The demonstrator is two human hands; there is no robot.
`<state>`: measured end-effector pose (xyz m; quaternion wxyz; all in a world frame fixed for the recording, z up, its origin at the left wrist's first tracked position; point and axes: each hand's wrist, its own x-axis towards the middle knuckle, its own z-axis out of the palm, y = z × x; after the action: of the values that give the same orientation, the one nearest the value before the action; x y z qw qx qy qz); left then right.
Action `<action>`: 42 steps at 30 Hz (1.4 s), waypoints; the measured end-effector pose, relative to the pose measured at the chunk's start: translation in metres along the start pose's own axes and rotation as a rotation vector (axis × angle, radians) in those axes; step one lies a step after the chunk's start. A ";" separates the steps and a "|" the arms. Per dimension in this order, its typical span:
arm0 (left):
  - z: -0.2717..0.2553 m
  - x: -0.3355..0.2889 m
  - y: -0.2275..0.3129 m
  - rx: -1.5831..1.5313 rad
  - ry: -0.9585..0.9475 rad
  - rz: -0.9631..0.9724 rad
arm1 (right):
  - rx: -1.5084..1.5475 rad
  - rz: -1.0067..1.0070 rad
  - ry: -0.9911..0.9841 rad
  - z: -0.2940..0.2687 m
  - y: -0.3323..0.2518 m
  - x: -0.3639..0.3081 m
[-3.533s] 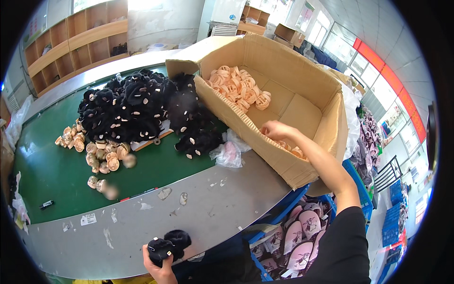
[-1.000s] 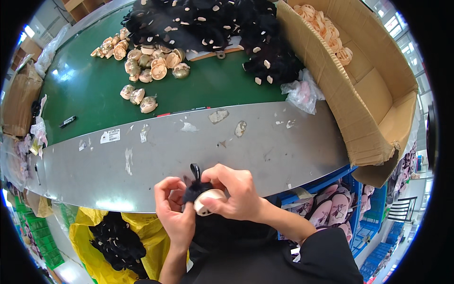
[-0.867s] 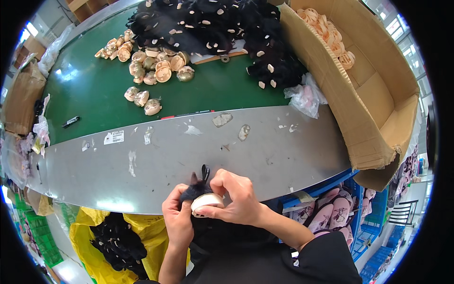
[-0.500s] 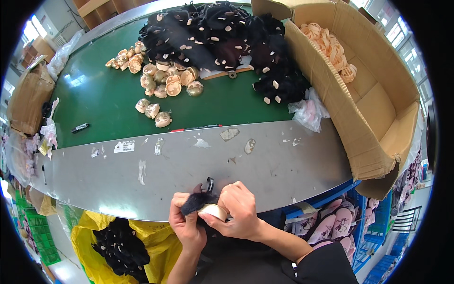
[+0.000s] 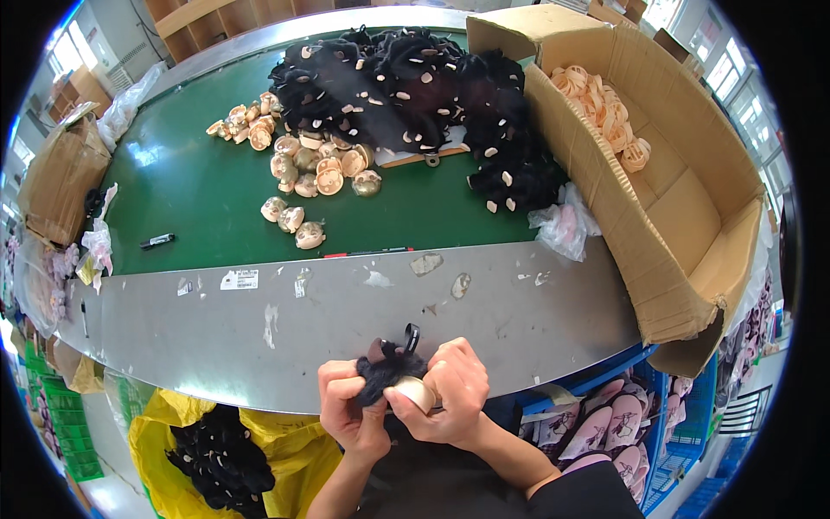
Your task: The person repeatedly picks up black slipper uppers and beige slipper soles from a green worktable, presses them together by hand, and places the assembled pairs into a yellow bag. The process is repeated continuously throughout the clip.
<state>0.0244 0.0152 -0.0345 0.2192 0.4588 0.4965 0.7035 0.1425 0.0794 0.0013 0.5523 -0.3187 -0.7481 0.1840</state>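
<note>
Just over the near edge of the metal table, my left hand (image 5: 353, 408) pinches a small black furry plush piece (image 5: 380, 377). A black ribbon loop (image 5: 412, 336) and a dark brown tab stand up from its top. My right hand (image 5: 454, 394) is closed on a smooth cream plastic piece (image 5: 415, 394), which presses against the lower right of the plush. Fingers hide part of both, so I cannot tell whether they are joined. On the green mat are plastic doll face shells (image 5: 330, 179) and a large heap of black plush pieces (image 5: 389, 95).
A big cardboard box (image 5: 640, 233) with peach plastic rings (image 5: 601, 108) stands at the right. A yellow bag (image 5: 294, 450) of black plush sits below the table. Blue crates (image 5: 679, 432) of pink slippers (image 5: 596, 430) lie lower right. A marker (image 5: 157, 241) and red pen (image 5: 367, 253) rest on the mat.
Both hands, with the plush and the cream piece, have shifted slightly right in the picture. The plush has turned a little, and the table scene sits lower in view.
</note>
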 end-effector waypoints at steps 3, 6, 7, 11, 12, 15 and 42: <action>0.000 0.007 0.007 0.175 -0.069 0.098 | -0.008 -0.004 0.027 0.003 0.000 0.003; -0.001 0.011 0.007 0.254 -0.124 0.166 | -0.020 0.032 0.056 0.008 -0.002 0.002; -0.002 0.010 0.007 0.265 -0.130 0.174 | -0.023 0.055 0.052 0.009 -0.002 0.001; -0.005 0.005 0.001 0.285 -0.179 0.145 | 0.018 0.173 0.047 0.010 0.007 -0.013; -0.004 0.002 0.001 0.317 -0.177 0.142 | 0.041 0.209 0.048 0.010 0.010 -0.015; 0.002 0.002 0.001 0.387 -0.195 0.119 | 0.478 0.438 0.090 0.018 0.015 -0.015; 0.008 0.003 0.002 0.576 -0.142 0.363 | 0.537 0.673 0.202 0.022 0.002 0.000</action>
<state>0.0303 0.0202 -0.0307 -0.0138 0.6305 0.5687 0.5281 0.1224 0.0830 -0.0069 0.5952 -0.4060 -0.4706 0.5094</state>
